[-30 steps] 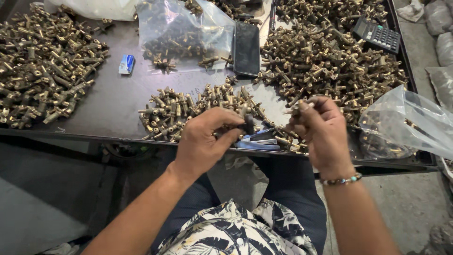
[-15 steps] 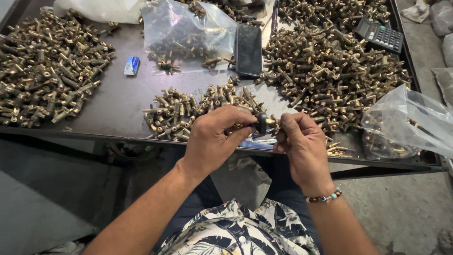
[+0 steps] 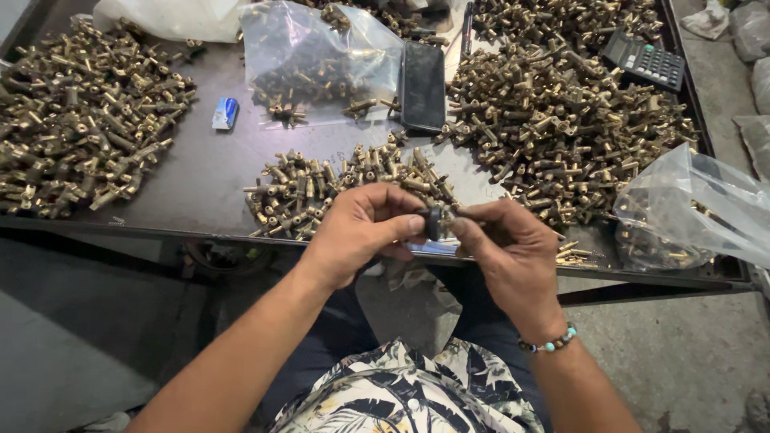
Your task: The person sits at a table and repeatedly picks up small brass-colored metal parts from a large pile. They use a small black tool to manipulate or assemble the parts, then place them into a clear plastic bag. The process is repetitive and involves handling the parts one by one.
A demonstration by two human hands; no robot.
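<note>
Both hands meet over the table's [image 3: 200, 172] near edge. The left hand [image 3: 361, 228] and right hand [image 3: 501, 248] are curled, fingertips pinching one small dark part [image 3: 433, 222] between them. Just beyond lies a small pile of brass fittings [image 3: 337, 188]; a larger pile [image 3: 561, 120] fills the far right corner.

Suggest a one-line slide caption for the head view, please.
Both hands, left hand and right hand, pinch a small dark part above a table heaped with brass fittings.
</note>
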